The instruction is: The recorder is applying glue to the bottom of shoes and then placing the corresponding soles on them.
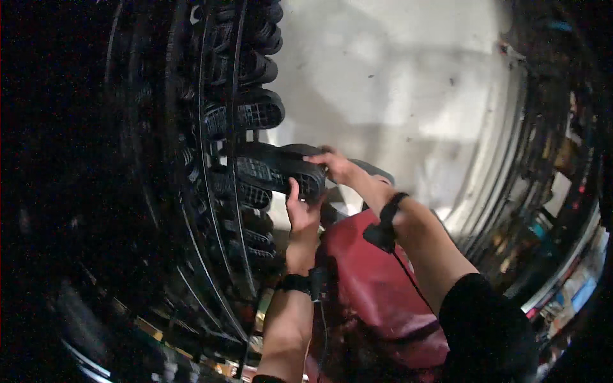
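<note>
A black shoe, its ridged sole partly showing, extends out from between the bars of a dark rack on the left. My left hand holds it from below near its outer end, the thumb pressed against the sole. Over the top of that same end, my right hand has its fingers closed on it. Another dark shoe edge shows just behind, and I cannot tell whether it is a separate shoe in the grip. Both wrists carry black straps with small devices and cables.
Several black shoes stick out of the metal-barred rack, soles showing. Pale floor lies ahead. A dark red apron-like cover hangs below my arms. Cluttered shelving runs along the right.
</note>
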A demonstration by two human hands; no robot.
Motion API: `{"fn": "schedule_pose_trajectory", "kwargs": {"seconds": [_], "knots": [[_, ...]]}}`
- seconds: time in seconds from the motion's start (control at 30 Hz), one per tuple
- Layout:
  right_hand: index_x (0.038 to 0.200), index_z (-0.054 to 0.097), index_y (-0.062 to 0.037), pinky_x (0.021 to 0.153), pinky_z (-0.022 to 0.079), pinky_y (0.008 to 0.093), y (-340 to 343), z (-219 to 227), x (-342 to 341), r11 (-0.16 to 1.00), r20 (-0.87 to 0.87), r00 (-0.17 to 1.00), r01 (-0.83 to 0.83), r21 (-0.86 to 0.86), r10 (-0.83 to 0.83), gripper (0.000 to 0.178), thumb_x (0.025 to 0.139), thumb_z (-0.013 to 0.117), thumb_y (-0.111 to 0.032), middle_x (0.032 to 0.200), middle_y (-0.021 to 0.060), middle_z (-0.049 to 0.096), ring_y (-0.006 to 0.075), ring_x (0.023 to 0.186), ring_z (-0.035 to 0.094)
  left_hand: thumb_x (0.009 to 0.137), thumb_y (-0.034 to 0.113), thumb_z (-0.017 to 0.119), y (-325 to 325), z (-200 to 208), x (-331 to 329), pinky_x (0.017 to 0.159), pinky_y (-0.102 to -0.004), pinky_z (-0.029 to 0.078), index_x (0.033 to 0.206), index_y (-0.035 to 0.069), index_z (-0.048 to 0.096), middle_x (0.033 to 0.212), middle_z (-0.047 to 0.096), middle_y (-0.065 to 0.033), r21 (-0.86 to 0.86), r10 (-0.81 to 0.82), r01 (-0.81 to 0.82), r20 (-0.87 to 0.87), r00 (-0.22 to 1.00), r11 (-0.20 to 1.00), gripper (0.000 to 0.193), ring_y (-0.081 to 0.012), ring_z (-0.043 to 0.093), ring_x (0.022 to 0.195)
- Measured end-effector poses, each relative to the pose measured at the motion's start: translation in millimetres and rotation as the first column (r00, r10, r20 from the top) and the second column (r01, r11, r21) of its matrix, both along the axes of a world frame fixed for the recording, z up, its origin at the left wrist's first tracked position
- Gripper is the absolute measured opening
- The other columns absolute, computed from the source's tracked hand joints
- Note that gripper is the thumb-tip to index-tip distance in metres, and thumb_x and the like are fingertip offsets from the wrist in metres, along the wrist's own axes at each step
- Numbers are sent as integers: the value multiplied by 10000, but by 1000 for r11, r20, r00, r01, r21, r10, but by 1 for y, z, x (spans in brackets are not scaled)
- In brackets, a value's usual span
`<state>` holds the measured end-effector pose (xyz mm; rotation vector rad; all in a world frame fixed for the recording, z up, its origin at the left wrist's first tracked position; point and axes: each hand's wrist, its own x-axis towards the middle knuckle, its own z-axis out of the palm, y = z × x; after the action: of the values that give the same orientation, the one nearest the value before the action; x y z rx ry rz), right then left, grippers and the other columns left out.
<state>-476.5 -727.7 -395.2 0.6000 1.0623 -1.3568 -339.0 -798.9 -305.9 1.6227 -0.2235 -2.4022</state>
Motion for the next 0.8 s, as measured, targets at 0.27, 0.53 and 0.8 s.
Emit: {"fn": "schedule_pose_trajectory", "kwargs": {"seconds": [0.27, 0.53, 0.8], "knots": [[1134, 683, 70, 883, 576, 413, 151, 319, 24, 874, -471, 764, -243, 421, 440, 517, 671, 842, -98, 1011, 150, 760, 281, 913, 701, 956, 258, 678, 82, 295, 82, 985, -480, 536, 1361, 57, 609, 1327, 684, -130, 274, -7, 4, 11, 1000, 962, 457, -305, 656, 1183], [1123, 688, -14, 837, 568, 415, 85, 574, 76, 348, -774, -341, -746, 568, 533, 605, 557, 871, -126, 970, 135, 733, 295, 904, 716, 559, 159, 957, 231, 502, 369, 1085, -431, 456, 1428, -14, 558, 1346, 575, -157, -264, 108, 34, 505, 856, 964, 972, -311, 528, 1305], [1267, 660, -57, 974, 558, 443, 18, 687, 405, -475, -728, -669, -597, 647, -151, 732, 591, 905, -192, 1179, 174, 735, 366, 1096, 711, 668, -68, 765, 414, 563, 515, 839, -396, 584, 1220, 76, 450, 983, 679, -105, -597, 964, -783, 265, 13, 175, 651, -246, 701, 852]]}}
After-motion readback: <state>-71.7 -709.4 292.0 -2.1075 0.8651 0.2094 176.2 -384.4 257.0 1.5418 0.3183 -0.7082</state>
